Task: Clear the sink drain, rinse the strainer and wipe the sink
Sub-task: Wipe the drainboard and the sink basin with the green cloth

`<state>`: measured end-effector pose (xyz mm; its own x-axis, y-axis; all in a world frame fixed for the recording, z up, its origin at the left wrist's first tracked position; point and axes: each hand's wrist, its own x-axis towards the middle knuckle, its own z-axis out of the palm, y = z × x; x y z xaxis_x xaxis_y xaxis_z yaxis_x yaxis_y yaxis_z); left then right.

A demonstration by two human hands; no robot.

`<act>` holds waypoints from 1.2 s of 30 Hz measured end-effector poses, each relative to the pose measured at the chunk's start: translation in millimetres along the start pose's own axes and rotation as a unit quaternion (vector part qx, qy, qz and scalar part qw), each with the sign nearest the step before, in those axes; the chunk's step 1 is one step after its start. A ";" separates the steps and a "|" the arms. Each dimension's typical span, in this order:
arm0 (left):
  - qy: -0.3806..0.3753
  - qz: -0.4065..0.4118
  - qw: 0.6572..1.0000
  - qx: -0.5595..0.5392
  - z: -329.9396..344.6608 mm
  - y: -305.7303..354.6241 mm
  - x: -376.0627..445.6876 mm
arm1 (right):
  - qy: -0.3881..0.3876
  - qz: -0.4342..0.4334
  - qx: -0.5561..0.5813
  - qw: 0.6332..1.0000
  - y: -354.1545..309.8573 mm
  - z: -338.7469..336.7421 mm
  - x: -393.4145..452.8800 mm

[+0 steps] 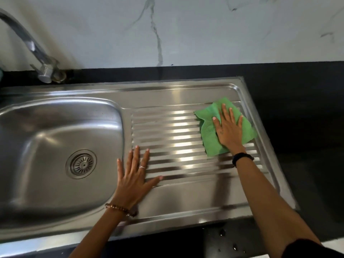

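Strainer (81, 164) sits seated in the drain of the sink (55, 127), basin looks free of debris, so clearing and rinsing judged done; wiping is under way. Right hand (229, 131) lies flat, fingers spread, pressing a green cloth (209, 131) on the far right of the ribbed drainboard (167, 142). Left hand (135, 175) rests open and empty at the drainboard's near-left edge; basin wipe judged possibly still left

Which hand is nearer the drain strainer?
Left. The left hand lies flat on the drainboard just right of the strainer; the right hand presses the green cloth far right.
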<state>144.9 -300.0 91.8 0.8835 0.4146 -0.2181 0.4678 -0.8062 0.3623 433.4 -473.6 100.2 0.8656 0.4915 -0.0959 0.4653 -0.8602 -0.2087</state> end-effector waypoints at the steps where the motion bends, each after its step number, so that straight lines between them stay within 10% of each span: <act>1: -0.003 -0.002 1.000 -0.003 0.0 0.1 0.4 | 0.000 0.011 0.005 1.000 7.5 -3.0 0.7; 20: -0.011 -0.067 0.996 -0.056 -8.2 -11.0 -27.1 | 0.038 0.174 0.010 0.984 -10.4 15.2 -72.5; 36: -0.040 -0.016 0.997 -0.063 -10.5 -37.6 -42.5 | -0.002 0.038 -0.022 0.999 -160.1 49.2 -79.7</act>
<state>90.0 -282.9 97.0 0.8653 0.4007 -0.3013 0.5001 -0.7310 0.4643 280.8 -368.4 93.3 0.8977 0.4257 -0.1132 0.4069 -0.8998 -0.1572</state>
